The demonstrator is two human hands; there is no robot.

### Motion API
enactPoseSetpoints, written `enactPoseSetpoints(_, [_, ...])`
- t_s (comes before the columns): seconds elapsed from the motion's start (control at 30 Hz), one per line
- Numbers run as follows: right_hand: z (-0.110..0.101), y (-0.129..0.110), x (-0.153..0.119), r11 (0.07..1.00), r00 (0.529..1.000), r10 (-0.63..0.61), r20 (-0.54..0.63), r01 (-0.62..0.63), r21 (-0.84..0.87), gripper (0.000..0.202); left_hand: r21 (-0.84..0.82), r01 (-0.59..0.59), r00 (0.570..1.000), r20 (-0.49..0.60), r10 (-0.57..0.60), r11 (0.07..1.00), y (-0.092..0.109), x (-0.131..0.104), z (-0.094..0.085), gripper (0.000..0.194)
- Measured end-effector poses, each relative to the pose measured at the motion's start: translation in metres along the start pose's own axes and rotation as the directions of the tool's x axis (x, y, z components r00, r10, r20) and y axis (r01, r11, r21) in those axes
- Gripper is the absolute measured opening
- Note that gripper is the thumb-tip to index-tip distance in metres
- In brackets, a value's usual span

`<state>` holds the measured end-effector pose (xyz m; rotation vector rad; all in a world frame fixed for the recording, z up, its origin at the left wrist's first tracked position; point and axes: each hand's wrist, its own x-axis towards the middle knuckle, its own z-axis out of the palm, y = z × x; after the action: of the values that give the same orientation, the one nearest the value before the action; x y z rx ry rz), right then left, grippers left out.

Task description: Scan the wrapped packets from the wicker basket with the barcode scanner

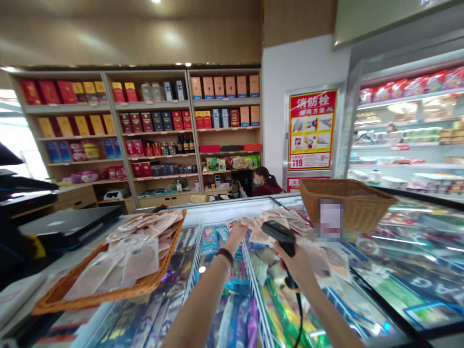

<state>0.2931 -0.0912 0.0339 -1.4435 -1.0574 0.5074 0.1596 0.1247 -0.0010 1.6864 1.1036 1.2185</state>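
- The scanner sits above the glass, in front of a loose heap of flat packets.
- Its head runs lengthwise up and leftward from the grip, the nose pointing towards the near edge of the heap; the handle slants down into the palm, with a black cord hanging below.
- The right hand is wrapped around that handle, gripping it firmly.
- The left hand is at the heap's left end, just beside the scanner's nose, fingertips touching the packets; whether they pinch one, I cannot tell. Of the two hands, it is nearer to that end.
- A bracelet circles the left wrist.
- Under the glass of the freezer lie bagged goods.
- Well to the left, an orange wicker tray holds more flat packets.
- Right of the heap stands a brown basket.
- Beyond the freezer are a person and shelves of boxes.
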Motion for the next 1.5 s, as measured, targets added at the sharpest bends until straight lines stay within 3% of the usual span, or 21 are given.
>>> enactPoseSetpoints(0.1, [-0.004,0.002,-0.001,1.000,1.000,-0.002,-0.006,0.002,-0.010,0.048,0.148,-0.019,0.994,0.108,0.003,0.989,0.001,-0.010,0.007,0.029])
enactPoseSetpoints(0.17, [-0.004,0.001,-0.002,1.000,1.000,0.003,0.003,-0.003,-0.023,0.047,0.298,-0.072,0.990,0.140,0.031,0.952,0.000,-0.020,0.003,0.032])
enactPoseSetpoints(0.27, [0.002,-0.003,-0.002,0.999,1.000,-0.014,0.020,0.015,-0.033,0.045,0.530,-0.216,0.968,0.225,0.109,0.820,0.002,-0.033,-0.016,0.022])
enactPoseSetpoints(0.33, [0.010,-0.006,-0.002,0.999,0.998,-0.036,0.047,0.037,-0.026,0.045,0.571,-0.268,0.955,0.262,0.137,0.776,0.005,-0.040,-0.037,0.015])
enactPoseSetpoints(0.4, [0.022,-0.010,0.000,0.999,0.995,-0.044,0.087,0.046,-0.017,0.045,0.585,-0.269,0.954,0.268,0.131,0.765,0.008,-0.047,-0.062,0.012])
enactPoseSetpoints(0.57, [0.062,-0.018,0.006,0.996,0.980,-0.076,0.186,0.084,-0.035,0.044,0.696,-0.237,0.967,0.237,0.096,0.678,0.014,-0.067,-0.141,0.031])
enactPoseSetpoints(0.7, [0.097,-0.031,0.004,0.993,0.965,-0.119,0.233,0.121,0.008,0.039,0.722,-0.199,0.978,0.104,0.181,0.662,0.021,-0.080,-0.211,0.031])
enactPoseSetpoints(0.83, [0.125,-0.043,-0.002,0.992,0.949,-0.122,0.291,0.117,0.036,0.035,0.802,-0.002,0.966,-0.153,0.208,0.598,0.026,-0.096,-0.279,0.037])
enactPoseSetpoints(0.97, [0.143,-0.045,-0.012,0.990,0.929,-0.138,0.344,0.115,0.085,0.034,0.859,0.286,0.924,-0.365,0.115,0.424,0.014,-0.121,-0.327,0.064])
enactPoseSetpoints(1.1, [0.149,-0.040,-0.018,0.994,0.922,-0.111,0.370,0.098,0.055,0.034,0.872,0.363,0.912,-0.404,0.067,0.328,-0.005,-0.140,-0.340,0.080])
enactPoseSetpoints(1.27, [0.145,-0.036,-0.019,0.995,0.939,-0.097,0.329,0.083,0.056,0.037,0.810,0.415,0.869,-0.487,0.082,0.413,-0.005,-0.141,-0.337,0.091])
enactPoseSetpoints(1.33, [0.142,-0.034,-0.020,0.994,0.947,-0.088,0.307,0.064,0.087,0.039,0.777,0.429,0.866,-0.498,0.035,0.460,0.000,-0.142,-0.336,0.074])
enactPoseSetpoints(1.43, [0.138,-0.032,-0.020,0.990,0.951,-0.077,0.299,0.038,0.133,0.041,0.779,0.405,0.897,-0.440,-0.042,0.479,0.006,-0.144,-0.335,0.034])
enactPoseSetpoints(1.5, [0.137,-0.031,-0.020,0.989,0.952,-0.075,0.296,0.032,0.148,0.041,0.788,0.396,0.906,-0.419,-0.062,0.472,0.008,-0.147,-0.334,0.028])
